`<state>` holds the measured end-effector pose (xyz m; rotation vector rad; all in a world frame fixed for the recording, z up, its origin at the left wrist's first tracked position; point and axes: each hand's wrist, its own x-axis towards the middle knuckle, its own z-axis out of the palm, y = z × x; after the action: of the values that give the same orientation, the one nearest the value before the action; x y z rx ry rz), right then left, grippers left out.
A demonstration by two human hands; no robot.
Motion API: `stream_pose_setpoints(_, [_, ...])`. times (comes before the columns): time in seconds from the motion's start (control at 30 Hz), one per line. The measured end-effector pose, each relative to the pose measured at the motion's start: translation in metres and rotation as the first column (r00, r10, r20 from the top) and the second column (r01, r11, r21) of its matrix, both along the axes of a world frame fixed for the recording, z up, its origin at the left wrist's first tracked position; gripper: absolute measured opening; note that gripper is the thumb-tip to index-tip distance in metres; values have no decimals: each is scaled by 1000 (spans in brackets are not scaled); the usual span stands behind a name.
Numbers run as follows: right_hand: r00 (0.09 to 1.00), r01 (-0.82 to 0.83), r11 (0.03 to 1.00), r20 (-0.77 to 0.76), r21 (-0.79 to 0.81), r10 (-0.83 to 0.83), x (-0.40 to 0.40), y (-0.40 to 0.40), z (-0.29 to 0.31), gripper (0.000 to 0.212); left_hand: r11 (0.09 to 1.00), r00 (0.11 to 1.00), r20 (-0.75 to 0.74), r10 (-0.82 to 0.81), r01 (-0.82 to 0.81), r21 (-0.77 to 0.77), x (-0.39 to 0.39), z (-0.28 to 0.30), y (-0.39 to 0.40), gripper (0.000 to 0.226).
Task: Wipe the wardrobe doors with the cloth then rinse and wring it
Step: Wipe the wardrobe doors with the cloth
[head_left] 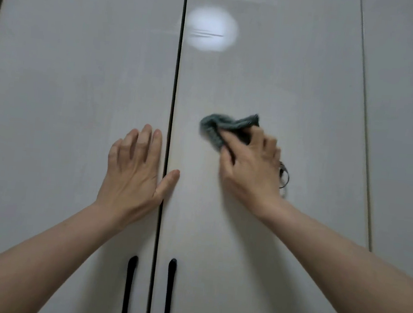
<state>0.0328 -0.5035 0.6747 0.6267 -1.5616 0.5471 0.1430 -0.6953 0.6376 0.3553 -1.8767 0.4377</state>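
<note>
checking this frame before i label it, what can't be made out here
- Cloth: head view, its leading edge is motion-blurred and the right hand covers the rest, so its full shape is unclear.
- Door handles: cut off by the bottom edge.
- Door surface under the left hand: hidden by the palm.
- Bright glare spot: washes out the right door there.
- Dark loop beside the right hand: too small to identify.

right hand presses a bunched grey cloth on the door right of the dark seam; left hand lies flat beside the seam, thumb across it.
</note>
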Motion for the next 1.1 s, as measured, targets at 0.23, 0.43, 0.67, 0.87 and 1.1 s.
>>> stream_pose_setpoints(0.23, [977,18,948,209,-318,52,18,-35,13,46,996,995,95,5,4,-87,27,-10,-43,75])
stream_pose_setpoints(0.43, [993,-72,989,84,-127,83,78,-146,-7,45,994,994,107,-11,23,-109,58,-21,-97,73])
stream_pose_setpoints(0.67, [997,-64,995,-29,75,67,108,-224,-20,50,999,994,105,22,-19,-30,100,-32,-175,76])
stream_pose_setpoints(0.87, [988,-114,970,-77,216,133,153,-291,-23,40,998,992,123,27,-34,54,128,-40,-216,80])
stream_pose_setpoints(1.1, [974,-90,891,-146,446,172,182,-326,-26,41,995,995,91,-33,25,94,148,-54,-229,72])
